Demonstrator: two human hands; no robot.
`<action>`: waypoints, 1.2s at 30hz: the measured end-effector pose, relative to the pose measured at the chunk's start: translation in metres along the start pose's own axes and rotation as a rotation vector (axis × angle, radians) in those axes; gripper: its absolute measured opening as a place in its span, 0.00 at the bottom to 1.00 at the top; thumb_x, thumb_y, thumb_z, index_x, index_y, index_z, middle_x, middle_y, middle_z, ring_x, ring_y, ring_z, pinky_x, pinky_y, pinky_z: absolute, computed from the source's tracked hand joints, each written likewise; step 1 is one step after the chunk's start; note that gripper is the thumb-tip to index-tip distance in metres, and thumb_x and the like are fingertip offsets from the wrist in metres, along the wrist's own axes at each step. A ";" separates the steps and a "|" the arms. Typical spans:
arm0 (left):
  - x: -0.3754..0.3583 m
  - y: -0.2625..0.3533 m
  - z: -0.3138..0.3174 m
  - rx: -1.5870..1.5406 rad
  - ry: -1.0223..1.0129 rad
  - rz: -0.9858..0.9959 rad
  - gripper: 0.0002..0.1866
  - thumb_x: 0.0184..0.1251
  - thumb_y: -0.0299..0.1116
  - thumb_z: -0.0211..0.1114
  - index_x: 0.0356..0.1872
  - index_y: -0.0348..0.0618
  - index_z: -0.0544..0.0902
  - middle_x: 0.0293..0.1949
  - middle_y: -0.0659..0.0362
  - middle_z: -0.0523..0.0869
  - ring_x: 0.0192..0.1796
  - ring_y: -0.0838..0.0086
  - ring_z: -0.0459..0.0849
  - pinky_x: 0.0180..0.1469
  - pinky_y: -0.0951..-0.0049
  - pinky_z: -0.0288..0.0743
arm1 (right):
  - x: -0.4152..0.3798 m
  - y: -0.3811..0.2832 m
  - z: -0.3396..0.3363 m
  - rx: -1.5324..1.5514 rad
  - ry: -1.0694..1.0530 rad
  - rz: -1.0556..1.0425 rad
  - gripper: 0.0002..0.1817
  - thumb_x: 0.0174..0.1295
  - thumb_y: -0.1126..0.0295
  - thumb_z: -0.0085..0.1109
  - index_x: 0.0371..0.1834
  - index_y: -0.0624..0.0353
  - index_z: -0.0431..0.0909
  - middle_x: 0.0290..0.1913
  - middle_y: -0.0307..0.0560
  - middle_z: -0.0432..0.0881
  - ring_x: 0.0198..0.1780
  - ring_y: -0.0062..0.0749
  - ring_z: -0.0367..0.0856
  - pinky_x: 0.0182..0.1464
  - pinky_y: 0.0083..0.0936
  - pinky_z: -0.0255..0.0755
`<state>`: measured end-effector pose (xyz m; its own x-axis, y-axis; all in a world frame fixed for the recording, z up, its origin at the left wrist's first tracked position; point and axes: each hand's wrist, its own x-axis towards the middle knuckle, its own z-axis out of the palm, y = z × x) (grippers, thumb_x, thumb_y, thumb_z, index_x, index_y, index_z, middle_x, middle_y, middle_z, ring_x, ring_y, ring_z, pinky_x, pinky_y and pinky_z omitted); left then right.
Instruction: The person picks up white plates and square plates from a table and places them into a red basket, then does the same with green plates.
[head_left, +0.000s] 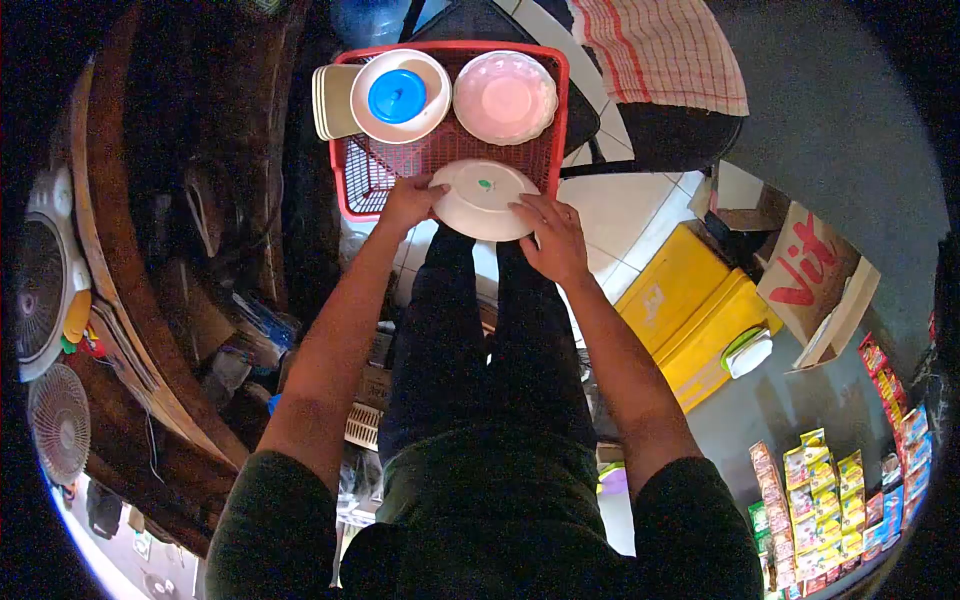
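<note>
Head view: we hold a white plate [482, 198] at the near edge of the red basket [352, 185], left hand [408, 203] and right hand [548, 235] each gripping its rim.

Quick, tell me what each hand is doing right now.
Left hand: closed on the left rim of the white plate, over the red basket.
Right hand: fingers gripping the same plate's right rim.
</note>
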<state>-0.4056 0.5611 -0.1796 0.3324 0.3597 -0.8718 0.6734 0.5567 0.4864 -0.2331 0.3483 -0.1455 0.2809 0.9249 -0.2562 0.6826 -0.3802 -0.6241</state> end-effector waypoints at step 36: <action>0.002 0.000 -0.003 0.411 -0.081 -0.100 0.30 0.60 0.48 0.70 0.50 0.26 0.80 0.31 0.46 0.88 0.27 0.65 0.89 0.28 0.69 0.84 | 0.000 0.000 -0.004 0.102 -0.060 -0.051 0.31 0.52 0.66 0.66 0.63 0.49 0.73 0.65 0.49 0.72 0.66 0.48 0.69 0.67 0.45 0.63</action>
<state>-0.4071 0.5641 -0.1811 0.2920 0.2496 -0.9233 0.9066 0.2354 0.3504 -0.2300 0.3477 -0.1423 0.2040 0.9427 -0.2641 0.6222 -0.3331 -0.7084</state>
